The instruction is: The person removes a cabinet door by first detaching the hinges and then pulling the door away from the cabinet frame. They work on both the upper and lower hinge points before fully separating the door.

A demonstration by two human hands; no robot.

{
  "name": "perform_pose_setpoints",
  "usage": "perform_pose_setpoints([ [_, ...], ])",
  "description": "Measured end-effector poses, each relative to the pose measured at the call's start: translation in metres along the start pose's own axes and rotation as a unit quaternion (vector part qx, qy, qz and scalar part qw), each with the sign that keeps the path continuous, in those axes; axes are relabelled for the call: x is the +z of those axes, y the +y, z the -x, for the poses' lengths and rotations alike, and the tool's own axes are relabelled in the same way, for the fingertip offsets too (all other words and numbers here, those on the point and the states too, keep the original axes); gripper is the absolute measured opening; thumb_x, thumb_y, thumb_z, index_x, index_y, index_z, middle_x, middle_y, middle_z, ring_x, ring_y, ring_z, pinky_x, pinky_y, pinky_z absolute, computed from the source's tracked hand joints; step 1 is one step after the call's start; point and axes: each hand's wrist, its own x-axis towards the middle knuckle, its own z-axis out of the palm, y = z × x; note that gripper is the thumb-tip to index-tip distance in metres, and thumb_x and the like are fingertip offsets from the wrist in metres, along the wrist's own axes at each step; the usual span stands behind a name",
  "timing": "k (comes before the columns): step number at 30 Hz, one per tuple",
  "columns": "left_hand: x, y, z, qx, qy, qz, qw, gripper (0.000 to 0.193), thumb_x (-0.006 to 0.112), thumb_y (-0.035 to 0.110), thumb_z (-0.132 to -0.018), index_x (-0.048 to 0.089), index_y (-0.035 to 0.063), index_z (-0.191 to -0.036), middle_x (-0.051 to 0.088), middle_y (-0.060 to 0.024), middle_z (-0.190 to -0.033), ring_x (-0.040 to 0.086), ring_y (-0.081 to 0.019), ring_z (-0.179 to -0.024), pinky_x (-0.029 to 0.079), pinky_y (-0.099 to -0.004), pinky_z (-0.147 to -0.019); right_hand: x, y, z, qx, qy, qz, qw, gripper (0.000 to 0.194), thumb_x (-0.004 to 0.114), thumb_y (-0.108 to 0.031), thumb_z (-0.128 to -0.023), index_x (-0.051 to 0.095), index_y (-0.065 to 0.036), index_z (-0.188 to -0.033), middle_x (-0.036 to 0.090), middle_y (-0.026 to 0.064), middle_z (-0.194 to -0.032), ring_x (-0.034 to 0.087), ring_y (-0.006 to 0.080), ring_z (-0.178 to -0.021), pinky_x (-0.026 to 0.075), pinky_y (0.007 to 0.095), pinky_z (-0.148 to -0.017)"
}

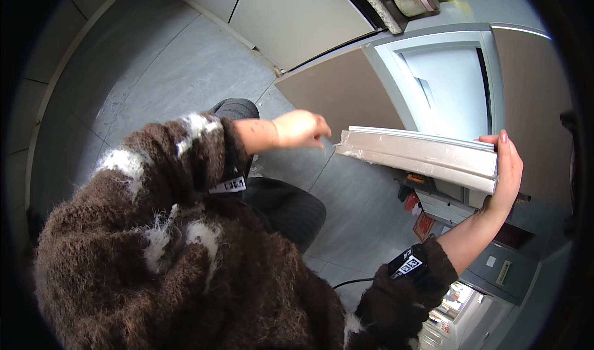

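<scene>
My right hand (508, 164) grips the right end of a long, thick beige panel (417, 157), which may be a drawer front. The panel has a pale ridged upper edge, and loose clear film clings to its left end and lower side. Just left of the panel, my left hand (306, 129) is slightly blurred, with bent fingers apart and nothing in them. Beyond the panel is a bright opening (448, 81) with a white frame, set between brown cabinet fronts. Whether the panel is joined to that unit cannot be told.
A brown cabinet panel (343, 85) stands left of the opening. On the grey counter (501, 7) at the top right sits a glass jar (413, 0) with a pink handle. Grey floor tiles (162, 62) lie below. A dark cable (352, 282) runs to my right cuff.
</scene>
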Motion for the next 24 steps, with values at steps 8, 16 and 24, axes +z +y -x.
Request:
perform_pose_setpoints([
  [8, 0.029, 0.042, -0.02, -0.032, 0.153, 0.07, 0.985, 0.02, 0.073, 0.019, -0.075, 0.062, 0.0061, -0.087, 0.062, -0.0079, -0.083, 0.061, -0.029, -0.077, 0.05, -0.0379, -0.07, 0.002, 0.0, -0.003, 0.003, -0.002, -0.012, 1.0, 0.04, 0.052, -0.035, -0.095, 0.065, 0.0, -0.08, 0.06, 0.0048, -0.073, 0.053, 0.0104, -0.069, 0.04, 0.0242, -0.068],
  [16, 0.033, 0.04, -0.024, 0.08, 0.158, 0.013, 0.984, 0.01, 0.069, 0.01, -0.076, 0.06, 0.004, -0.077, 0.06, -0.0097, -0.079, 0.06, -0.0314, -0.076, 0.05, -0.0393, -0.07, 0.001, -0.003, 0.0, 0.022, 0.003, 0.011, 1.0, 0.04, 0.051, -0.036, -0.095, 0.064, -0.001, -0.082, 0.06, 0.0057, -0.076, 0.053, 0.0114, -0.073, 0.04, 0.024, -0.07],
  [24, 0.022, 0.033, -0.027, 0.089, 0.141, 0.09, 0.982, 0.01, 0.063, 0.005, -0.071, 0.053, 0.0033, -0.068, 0.056, -0.011, -0.074, 0.057, -0.0328, -0.073, 0.048, -0.0404, -0.067, 0.006, -0.007, 0.0, -0.015, 0.016, 0.016, 1.0, 0.042, 0.05, -0.037, -0.095, 0.065, -0.002, -0.08, 0.058, 0.0044, -0.069, 0.052, 0.0104, -0.066, 0.039, 0.0241, -0.065],
])
